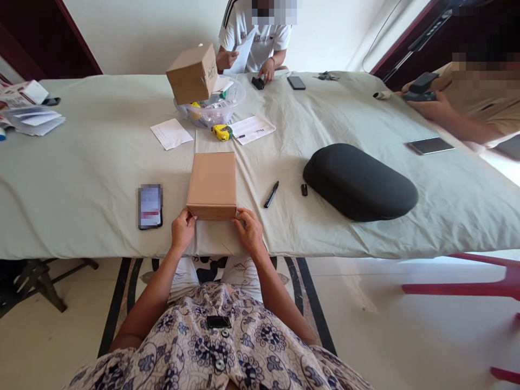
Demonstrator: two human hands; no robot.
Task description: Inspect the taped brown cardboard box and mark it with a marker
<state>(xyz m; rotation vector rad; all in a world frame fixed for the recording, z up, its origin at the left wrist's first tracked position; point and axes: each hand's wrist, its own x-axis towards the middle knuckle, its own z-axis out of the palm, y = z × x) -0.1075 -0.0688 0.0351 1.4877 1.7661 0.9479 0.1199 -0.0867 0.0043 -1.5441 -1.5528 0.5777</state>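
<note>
A closed brown cardboard box (pixel 212 183) lies on the cloth-covered table (pixel 93 179) right in front of me. My left hand (pixel 182 229) touches its near left corner with curled fingers. My right hand (pixel 249 229) touches the near right corner the same way. Both hands pinch the box's bottom edge. A phone (pixel 150 206) lies left of the box. A black pen (pixel 271 194) and its cap (pixel 304 189) lie to the right.
A large black case (pixel 359 181) sits at right. A clear bowl (pixel 211 110) holds a second cardboard box (pixel 192 73); a yellow tape measure (pixel 221 132) and papers (pixel 171 133) lie near. One person sits across the table, another at right holding a device.
</note>
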